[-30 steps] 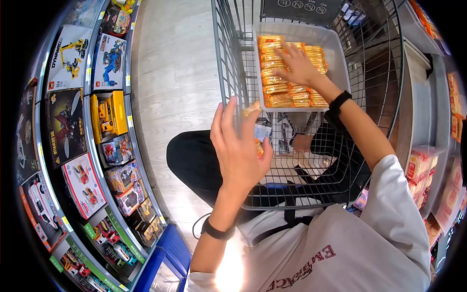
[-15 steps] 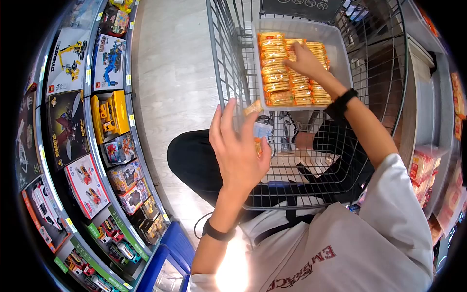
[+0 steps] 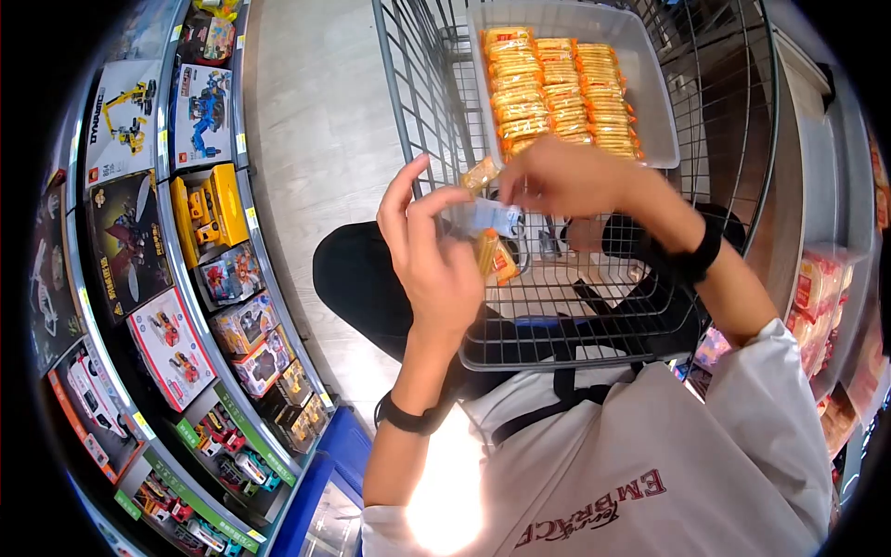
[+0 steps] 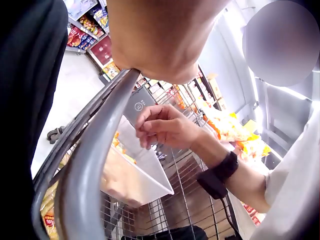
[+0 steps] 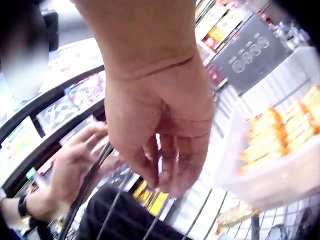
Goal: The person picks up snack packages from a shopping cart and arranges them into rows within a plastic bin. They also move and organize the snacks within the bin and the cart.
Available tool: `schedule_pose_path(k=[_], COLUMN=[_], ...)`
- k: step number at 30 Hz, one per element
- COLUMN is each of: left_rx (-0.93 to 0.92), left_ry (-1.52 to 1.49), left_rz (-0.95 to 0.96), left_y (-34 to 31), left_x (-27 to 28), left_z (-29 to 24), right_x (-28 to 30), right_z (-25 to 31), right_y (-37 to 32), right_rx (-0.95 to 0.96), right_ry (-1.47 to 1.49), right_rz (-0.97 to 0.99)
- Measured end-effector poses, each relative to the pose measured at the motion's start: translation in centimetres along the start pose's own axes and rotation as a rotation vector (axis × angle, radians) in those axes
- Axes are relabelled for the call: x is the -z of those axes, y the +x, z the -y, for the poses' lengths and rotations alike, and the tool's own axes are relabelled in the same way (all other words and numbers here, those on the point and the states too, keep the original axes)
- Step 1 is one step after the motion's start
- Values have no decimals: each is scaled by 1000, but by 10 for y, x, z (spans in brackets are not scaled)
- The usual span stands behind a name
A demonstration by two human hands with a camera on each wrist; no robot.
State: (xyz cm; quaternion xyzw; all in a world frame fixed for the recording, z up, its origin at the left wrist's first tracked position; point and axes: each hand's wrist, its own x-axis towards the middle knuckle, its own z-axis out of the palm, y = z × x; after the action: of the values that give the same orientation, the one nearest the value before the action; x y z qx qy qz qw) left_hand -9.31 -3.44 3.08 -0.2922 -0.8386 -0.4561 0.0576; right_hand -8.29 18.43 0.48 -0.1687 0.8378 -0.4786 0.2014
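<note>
My left hand (image 3: 432,260) is at the left side of a wire shopping cart (image 3: 594,357), its fingers bent and spread apart with nothing visible between them. Blurred by motion, my right hand (image 3: 548,176) is over the near edge of a translucent plastic bin (image 3: 657,111). The left wrist view shows the fingers of that right hand (image 4: 162,125) loosely curled around nothing. Rows of orange-and-yellow wrapped snack packets (image 3: 557,88) fill much of the bin. One loose packet (image 3: 480,174) lies beside the bin's corner, another (image 3: 503,265) near my left thumb. A pale blue-white slip (image 3: 498,217) is between both hands.
Shelves of boxed toys (image 3: 167,348) line the left side, beyond a strip of pale floor (image 3: 316,121). On the right, bagged goods (image 3: 817,297) stand on a shelf. A blue bin (image 3: 339,455) is at the lower left. My knee (image 3: 357,288) is beside the cart.
My right hand has left the packets in the bin and come down toward my left hand. The left hand's fingers bend more now. The bin appears higher in the head view.
</note>
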Motion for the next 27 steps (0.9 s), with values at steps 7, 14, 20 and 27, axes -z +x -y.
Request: schedule_pose_path(k=[7,14,20,27], left_rx=[4,-5,-35,-42], left_ry=[-29,-25,13,31], left_rz=[-30,-31,-29,-47], left_y=[-1,-2,-2,-2], left_x=[-1,-4,-4,-6], left_z=[-1,0,2,0], right_x=[-158,-143,-136,-172], right_z=[-86,-113,-77,-77], right_y=[47,54,15,-3], right_rx=[-75,-126,-231,-834], right_ry=[-784,-491,-197,408], right_rz=[-448,-329,-472,-102])
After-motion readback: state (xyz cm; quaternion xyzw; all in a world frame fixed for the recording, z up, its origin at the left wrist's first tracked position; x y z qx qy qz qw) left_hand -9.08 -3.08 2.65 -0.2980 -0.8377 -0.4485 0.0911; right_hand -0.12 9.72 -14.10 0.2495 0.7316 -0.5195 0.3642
